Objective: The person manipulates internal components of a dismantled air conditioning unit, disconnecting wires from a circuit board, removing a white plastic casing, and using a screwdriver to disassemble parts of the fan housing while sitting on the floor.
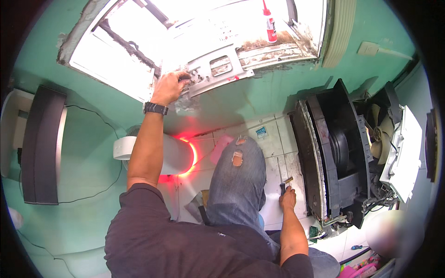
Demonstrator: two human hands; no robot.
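Note:
My left hand (171,88), with a dark watch on the wrist, is raised to the window sill. Its fingers are curled at the left end of a pale metal panel (211,76) with a rectangular cutout; whatever they pinch is hidden. Small dark pieces, too small to name, lie on the panel beside the fingertips. Low on the right, my right hand (288,200) is closed at a black-handled tool (282,188) over the white tiles. A short brass-coloured piece (288,180) shows just beyond the fingers. My bent knee in torn jeans (238,180) is between the arms.
A red-and-white nozzle bottle (270,28) stands on the sill. An opened air-conditioner unit (343,148) with an exposed fan fills the right side. A white cylindrical appliance (174,155) with a glowing red ring is left of my knee. A blue screwdriver (357,247) lies lower right.

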